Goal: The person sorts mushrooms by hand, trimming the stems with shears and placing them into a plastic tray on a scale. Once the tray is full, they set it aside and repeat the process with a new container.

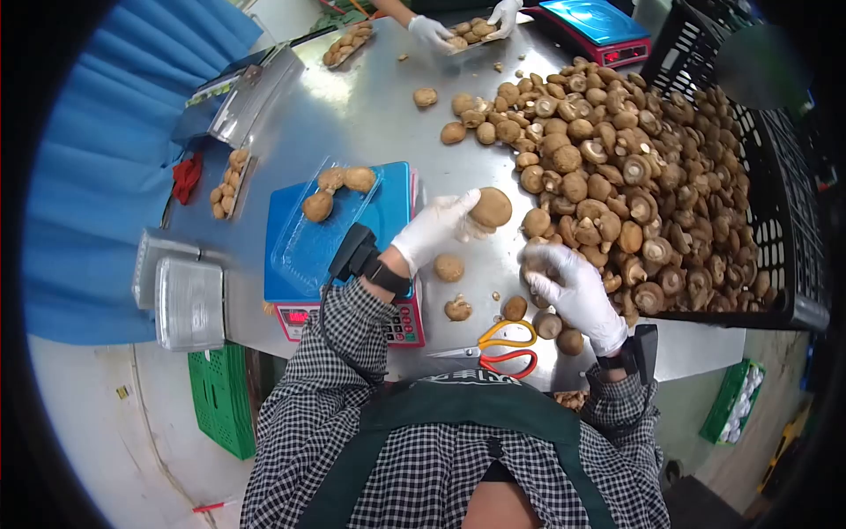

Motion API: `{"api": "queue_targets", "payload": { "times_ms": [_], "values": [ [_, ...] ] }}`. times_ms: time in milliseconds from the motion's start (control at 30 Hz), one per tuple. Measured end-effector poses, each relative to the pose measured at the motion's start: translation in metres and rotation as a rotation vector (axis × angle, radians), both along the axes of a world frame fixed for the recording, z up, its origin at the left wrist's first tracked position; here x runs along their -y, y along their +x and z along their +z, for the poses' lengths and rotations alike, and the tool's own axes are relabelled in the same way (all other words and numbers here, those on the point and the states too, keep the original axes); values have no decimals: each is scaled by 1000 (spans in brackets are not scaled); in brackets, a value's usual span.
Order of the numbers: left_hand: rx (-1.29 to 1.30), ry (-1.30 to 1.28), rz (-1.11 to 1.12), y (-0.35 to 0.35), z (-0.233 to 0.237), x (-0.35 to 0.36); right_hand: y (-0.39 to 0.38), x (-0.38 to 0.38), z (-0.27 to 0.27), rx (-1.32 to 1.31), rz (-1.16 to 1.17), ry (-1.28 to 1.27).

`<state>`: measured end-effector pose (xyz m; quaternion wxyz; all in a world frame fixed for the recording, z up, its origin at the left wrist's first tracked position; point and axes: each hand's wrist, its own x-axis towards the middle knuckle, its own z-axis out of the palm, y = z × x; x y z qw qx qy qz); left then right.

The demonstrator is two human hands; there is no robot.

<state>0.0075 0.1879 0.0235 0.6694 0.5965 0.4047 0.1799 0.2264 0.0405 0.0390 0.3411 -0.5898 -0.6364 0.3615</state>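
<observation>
My left hand (434, 229), in a white glove, holds a brown mushroom (491, 208) above the steel table. My right hand (573, 291), also gloved, is closed around a mushroom at the near edge of the big mushroom pile (608, 167). A clear plastic tray (304, 242) lies on the blue scale (392, 207) to the left, with three mushrooms (319, 205) at its far end. Loose mushrooms (448, 267) lie on the table between my hands.
Orange-handled scissors (504, 346) lie at the near table edge. A black crate (784, 220) on its side spills the pile. Stacked clear trays (188, 302) sit left. Another person's gloved hands (430, 32) fill a tray at the far end, beside a second scale (599, 26).
</observation>
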Motion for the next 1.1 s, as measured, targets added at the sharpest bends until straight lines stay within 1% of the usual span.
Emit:
{"api": "queue_targets", "payload": {
  "times_ms": [33, 67, 100, 133, 167, 200, 233, 267, 300, 333, 367, 400, 433, 467, 500, 567, 600, 633, 667, 700, 767, 800, 833, 900, 933, 1000, 1033, 1067, 1100],
  "values": [
    [1, -3, 20, -5, 4, 9, -6, -8, -2, -52, -32, 58],
    [16, -1, 38, -10, 8, 18, -15, -15, 5, -42, -62, 118],
    [31, 1, 57, -13, 18, 29, -24, -20, 9, -42, -42, 113],
    [33, 33, 4, -19, 31, 39, -32, -24, 12, -33, -6, 135],
    [-20, 9, -9, -26, 28, 49, -38, -27, 13, -26, 29, 157],
    [-52, 35, 24, -31, 34, 61, -44, -28, 6, 4, 100, 177],
    [-83, 60, 56, -36, 40, 73, -50, -24, 7, -35, 115, -143],
    [-142, 483, 114, -44, 17, 81, -56, -20, 2, -127, 166, -104],
    [-260, 290, 123, -48, 36, 93, -63, -19, 1, -219, 213, -67],
    [-258, 480, 106, -52, 39, 102, -66, -18, 8, -303, 197, -235],
    [-254, 670, 88, -55, 39, 109, -70, -18, 7, -295, 203, -243],
    [-249, 662, 98, -57, 37, 111, -73, -18, 3, -326, 203, -284],
    [-270, 718, 58, -59, 35, 113, -76, -18, 0, -357, 202, -325],
    [-293, 775, 18, -61, 34, 116, -79, -20, -1, -360, 287, -291],
    [-288, 772, 29, -65, 31, 117, -81, -22, 3, -351, 294, -295],
    [-312, 701, 77, -72, 24, 118, -87, -31, 15, -379, 314, -446],
    [-307, 704, 84, -76, 27, 117, -88, -39, 2, -369, 322, -278],
    [-290, 647, 104, -81, 34, 118, -88, -51, -6, -222, 280, -233],
    [-273, 590, 123, -87, 37, 118, -88, -63, -21, -168, 200, -152],
    [-270, 590, 127, -93, 37, 118, -89, -75, -37, -115, 119, -69],
    [-175, 500, 210, -105, 37, 116, -92, -94, -56, 116, -52, 227],
    [-153, 432, 214, -110, 40, 116, -90, -105, -61, 323, -140, 179],
    [-151, 432, 219, -114, 38, 116, -87, -115, -71, 521, -197, 269],
    [-87, 367, 251, -120, 33, 117, -87, -125, -81, 663, -185, 196],
    [-82, 369, 246, -122, 30, 116, -84, -131, -85, 667, -191, 196],
    [-150, 487, 243, -124, 26, 115, -79, -139, -85, 804, -18, 4],
    [-144, 487, 240, -124, 26, 113, -76, -139, -87, 809, -22, 3],
    [-143, 486, 232, -124, 26, 112, -72, -138, -90, 468, -67, -3],
    [-143, 482, 224, -125, 26, 111, -77, -134, -80, 126, -109, -11]
  ]
}}
